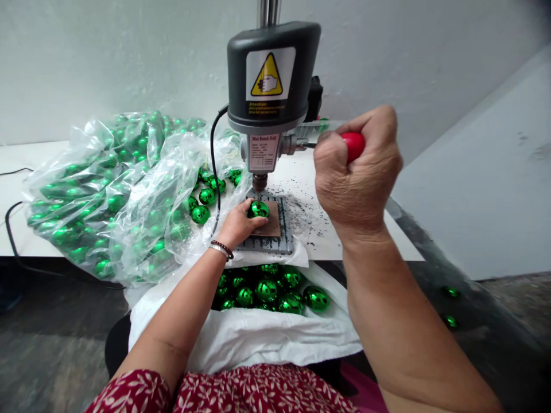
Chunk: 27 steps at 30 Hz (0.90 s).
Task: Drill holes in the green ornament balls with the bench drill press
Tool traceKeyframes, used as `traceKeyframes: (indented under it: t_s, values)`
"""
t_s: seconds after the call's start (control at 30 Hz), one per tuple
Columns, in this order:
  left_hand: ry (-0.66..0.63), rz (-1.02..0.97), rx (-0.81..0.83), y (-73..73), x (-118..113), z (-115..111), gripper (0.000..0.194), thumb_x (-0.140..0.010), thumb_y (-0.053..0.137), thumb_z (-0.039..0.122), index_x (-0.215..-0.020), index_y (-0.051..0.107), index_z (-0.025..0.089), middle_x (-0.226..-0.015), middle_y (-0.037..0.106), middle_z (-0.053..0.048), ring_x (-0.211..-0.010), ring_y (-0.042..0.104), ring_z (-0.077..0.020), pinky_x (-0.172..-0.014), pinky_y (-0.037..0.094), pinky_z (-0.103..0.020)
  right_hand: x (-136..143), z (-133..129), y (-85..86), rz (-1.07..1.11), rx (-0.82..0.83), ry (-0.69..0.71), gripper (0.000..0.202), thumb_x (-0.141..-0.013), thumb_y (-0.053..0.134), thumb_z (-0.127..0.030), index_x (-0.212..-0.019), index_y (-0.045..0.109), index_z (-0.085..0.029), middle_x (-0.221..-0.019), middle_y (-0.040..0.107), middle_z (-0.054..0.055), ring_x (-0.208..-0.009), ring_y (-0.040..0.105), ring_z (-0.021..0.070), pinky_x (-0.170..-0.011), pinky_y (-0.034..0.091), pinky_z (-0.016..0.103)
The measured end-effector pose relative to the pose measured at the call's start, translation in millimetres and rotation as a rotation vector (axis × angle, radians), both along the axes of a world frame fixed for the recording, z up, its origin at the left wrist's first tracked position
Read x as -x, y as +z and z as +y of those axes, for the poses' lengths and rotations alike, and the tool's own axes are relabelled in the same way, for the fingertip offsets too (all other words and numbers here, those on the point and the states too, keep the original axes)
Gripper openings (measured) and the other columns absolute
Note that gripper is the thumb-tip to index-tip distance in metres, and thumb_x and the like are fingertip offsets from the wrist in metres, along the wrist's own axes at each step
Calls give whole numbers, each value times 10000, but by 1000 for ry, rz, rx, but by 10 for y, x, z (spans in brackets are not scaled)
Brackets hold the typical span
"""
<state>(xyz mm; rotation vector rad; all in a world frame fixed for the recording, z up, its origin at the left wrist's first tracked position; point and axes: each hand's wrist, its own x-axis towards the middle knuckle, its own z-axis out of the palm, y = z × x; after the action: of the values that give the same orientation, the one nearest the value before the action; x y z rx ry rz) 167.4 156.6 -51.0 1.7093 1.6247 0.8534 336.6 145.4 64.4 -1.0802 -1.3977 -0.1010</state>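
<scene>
Under the chuck (259, 182) of a dark grey bench drill (272, 129), my left hand (241, 221) grips a shiny green ball (259, 210) between thumb and fingers. The ball rests on a small brown board (272, 223) over the drill's grooved metal base (286, 244). My right hand (359, 172) is closed around the red knob (353, 147) of the drill's lever, to the right of the drill head. Whether the drill tip touches the ball is too small to tell.
Clear plastic bags of green balls (116, 203) cover the left of the white table (327, 241). Dark shavings lie right of the base. A white sack (275, 338) with several green balls (267, 289) spans my lap. Two balls (450, 321) lie on the floor at right.
</scene>
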Motion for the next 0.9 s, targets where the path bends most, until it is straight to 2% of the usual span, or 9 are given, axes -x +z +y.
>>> traceKeyframes:
  t_s: [0.27, 0.43, 0.63, 0.83, 0.9]
  values:
    - [21, -11, 31, 15, -1, -3, 508, -710, 809, 285, -1196, 703, 179, -1029, 764, -58, -990, 691, -270, -914, 538, -354, 14, -4, -170, 5, -43, 9, 148, -893, 517, -321, -843, 439, -206, -713, 468, -30, -624, 445, 63, -649, 449, 252]
    - [14, 28, 35, 29, 12, 7, 461, -716, 807, 277, -1160, 718, 190, -1047, 765, -42, -1019, 693, -263, -942, 540, -351, 48, -45, -328, 27, -77, -40, 177, -902, 504, -375, -846, 461, -213, -691, 499, -27, -609, 479, 74, -616, 455, 247]
    - [6, 20, 14, 19, 18, 4, 419, -713, 802, 271, -1115, 723, 185, -1040, 757, -37, -1031, 678, -259, -945, 534, -354, 105, -39, -439, 49, -141, -88, 189, -911, 478, -392, -873, 499, -209, -720, 563, -24, -624, 542, 66, -611, 465, 219]
    - [-29, -36, 14, 9, 24, -7, 358, -719, 789, 291, -1061, 729, 201, -923, 748, -16, -918, 681, -248, -875, 529, -348, 117, -56, -668, 69, -181, -60, 183, -893, 505, -385, -870, 508, -204, -711, 570, -16, -610, 533, 75, -589, 451, 229]
    - [-27, -44, 2, 7, 23, -7, 351, -717, 787, 301, -1050, 726, 208, -914, 743, -15, -888, 677, -243, -847, 524, -343, 115, -54, -660, 85, -175, -41, 178, -889, 507, -383, -871, 501, -207, -719, 568, -13, -629, 538, 83, -599, 453, 240]
